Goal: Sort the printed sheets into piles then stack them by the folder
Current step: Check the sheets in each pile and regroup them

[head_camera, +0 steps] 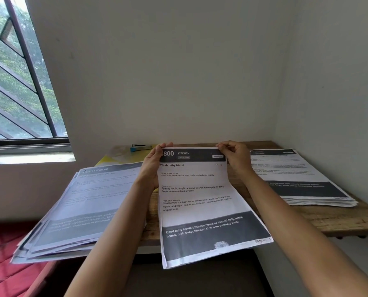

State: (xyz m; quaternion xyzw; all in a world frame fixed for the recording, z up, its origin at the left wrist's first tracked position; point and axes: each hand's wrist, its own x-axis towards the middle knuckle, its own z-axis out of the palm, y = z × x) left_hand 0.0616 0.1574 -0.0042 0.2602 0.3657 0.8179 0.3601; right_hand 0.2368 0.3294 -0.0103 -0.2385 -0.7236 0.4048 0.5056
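Note:
I hold a printed sheet [202,202] headed "KITCHEN, Wash baby bottle" up in front of me over the table's front edge. My left hand [152,166] pinches its top left corner and my right hand [235,156] pinches its top right corner. More sheets seem to lie under it in the same grip. A loose, fanned pile of sheets [75,209] headed "MULTI-ROOM" lies at the left and overhangs the table. A neater stack of sheets [303,183] lies at the right. A yellow folder [112,159] peeks out behind the left pile.
The wooden table [328,219] stands in a corner with walls behind and to the right. A blue and silver stapler [141,147] lies at the back by the wall. A window [18,82] is at the left, a red cushion [3,260] below it.

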